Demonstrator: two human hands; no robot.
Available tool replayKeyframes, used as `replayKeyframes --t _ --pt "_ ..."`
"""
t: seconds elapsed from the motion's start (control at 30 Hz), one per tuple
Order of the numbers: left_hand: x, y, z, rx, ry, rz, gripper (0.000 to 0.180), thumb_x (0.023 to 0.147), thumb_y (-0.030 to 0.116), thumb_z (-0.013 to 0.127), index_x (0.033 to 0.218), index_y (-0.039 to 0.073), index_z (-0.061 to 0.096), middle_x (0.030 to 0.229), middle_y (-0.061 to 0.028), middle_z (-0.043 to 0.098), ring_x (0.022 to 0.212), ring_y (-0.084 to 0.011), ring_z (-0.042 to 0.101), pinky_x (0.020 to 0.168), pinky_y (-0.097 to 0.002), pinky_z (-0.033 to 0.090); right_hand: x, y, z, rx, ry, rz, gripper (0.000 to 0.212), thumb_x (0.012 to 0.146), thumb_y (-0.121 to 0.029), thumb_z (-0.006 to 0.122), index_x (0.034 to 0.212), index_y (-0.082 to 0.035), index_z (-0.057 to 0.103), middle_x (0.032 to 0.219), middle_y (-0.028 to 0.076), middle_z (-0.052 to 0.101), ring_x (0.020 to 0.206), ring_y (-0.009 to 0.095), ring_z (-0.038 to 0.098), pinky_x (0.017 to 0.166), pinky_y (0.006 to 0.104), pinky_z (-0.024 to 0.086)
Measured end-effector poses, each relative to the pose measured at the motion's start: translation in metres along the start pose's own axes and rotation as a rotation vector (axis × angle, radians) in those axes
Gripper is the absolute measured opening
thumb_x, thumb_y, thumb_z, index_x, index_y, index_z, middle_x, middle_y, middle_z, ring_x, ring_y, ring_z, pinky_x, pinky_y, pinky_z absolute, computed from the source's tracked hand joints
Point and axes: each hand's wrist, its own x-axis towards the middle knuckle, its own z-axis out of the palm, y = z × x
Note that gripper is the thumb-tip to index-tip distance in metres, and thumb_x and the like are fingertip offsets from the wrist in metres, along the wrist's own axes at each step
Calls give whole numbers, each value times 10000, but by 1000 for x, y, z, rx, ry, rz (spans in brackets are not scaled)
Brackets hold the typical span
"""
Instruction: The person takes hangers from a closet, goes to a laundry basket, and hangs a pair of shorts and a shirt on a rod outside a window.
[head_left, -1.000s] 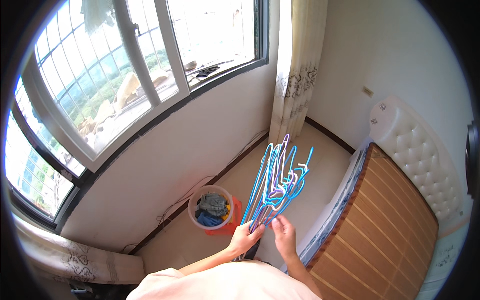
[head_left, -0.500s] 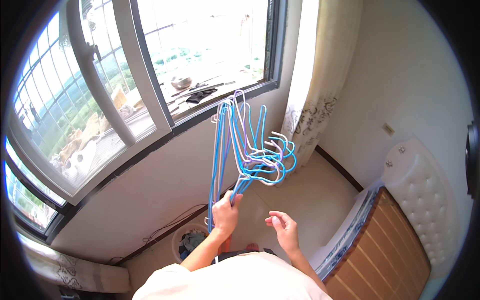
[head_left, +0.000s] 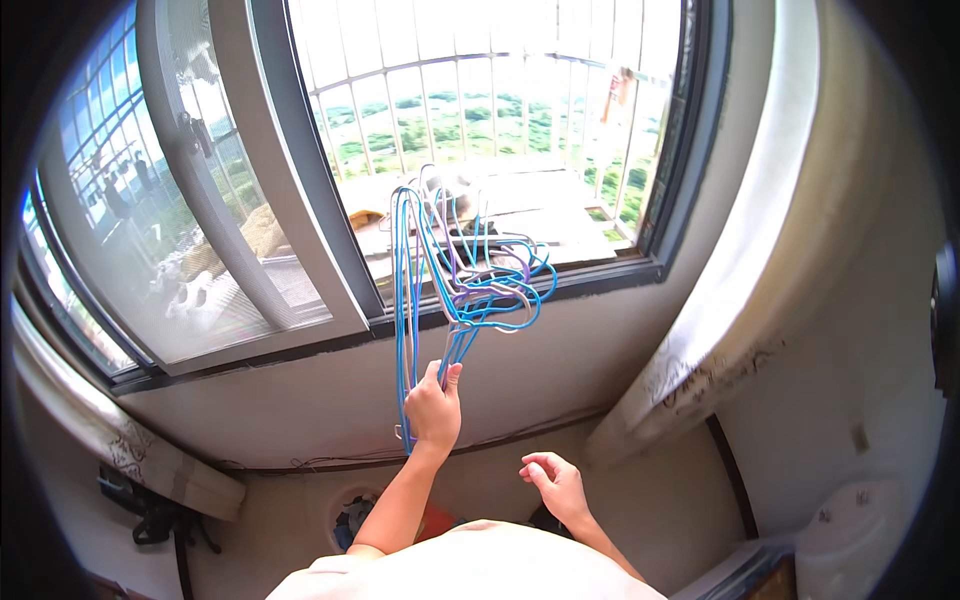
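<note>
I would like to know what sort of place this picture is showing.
Most likely a bedroom in a home: part of a pale headboard shows at the lower right, and floral-patterned curtains hang on both sides of a sliding window.

Hangers [head_left: 452, 320] in the left hand [head_left: 432, 412], up before the window [head_left: 600, 281] over there, the right hand [head_left: 557, 487] lower to their right, curtains [head_left: 700, 350] either side, bucket [head_left: 335, 508] partly behind the left forearm [head_left: 400, 500], headboard [head_left: 850, 530] far right

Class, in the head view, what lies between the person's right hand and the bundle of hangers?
In the head view, that stretch is bare: no object lies between the right hand and the hangers; wall and floor show behind.
</note>
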Motion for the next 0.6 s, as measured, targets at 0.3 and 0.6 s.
replayKeyframes --t 0.3,0.6 --pt "138 22 75 276 122 -379 370 872 392 496 1000 58 588 747 -180 633 736 -362 614 653 -439 476 138 -49 -58 -155 -318 -135 177 857 -126 553 979 -9 604 822 76 654 771 128 628 700 244 484" --pt "189 -21 114 87 174 -274 175 842 144 507 933 83 643 787 -194 624 755 -375 602 678 -433 477 243 -90 -26 -148 -389 -298 142 852 -78 558 959 4 602 840 81 652 783 126 631 696 226 478"
